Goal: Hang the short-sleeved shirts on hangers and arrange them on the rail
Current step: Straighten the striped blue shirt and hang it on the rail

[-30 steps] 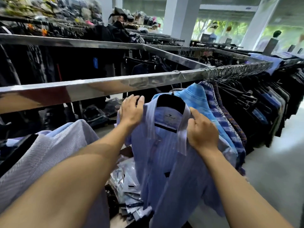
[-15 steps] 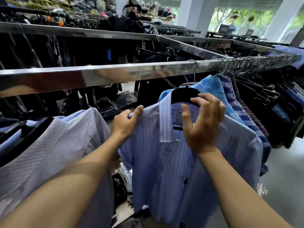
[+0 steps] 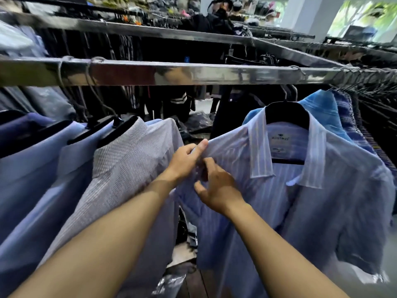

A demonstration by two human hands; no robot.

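Note:
A light blue striped short-sleeved shirt hangs on a black hanger from the chrome rail. My left hand pinches the shirt's left shoulder seam between thumb and fingers. My right hand sits just below it on the same shoulder, its fingers curled into the fabric. To the left hangs a grey finely striped shirt on its own black hanger, close to my left wrist.
More blue shirts hang at the far left. A bright blue shirt and dark garments crowd the rail on the right. Plastic-wrapped packs lie on the floor below. A second rail runs behind.
My right hand let go of the hanger at the collar and dropped to the shirt's left shoulder beside my left hand. The view shifted left, showing more shirts there.

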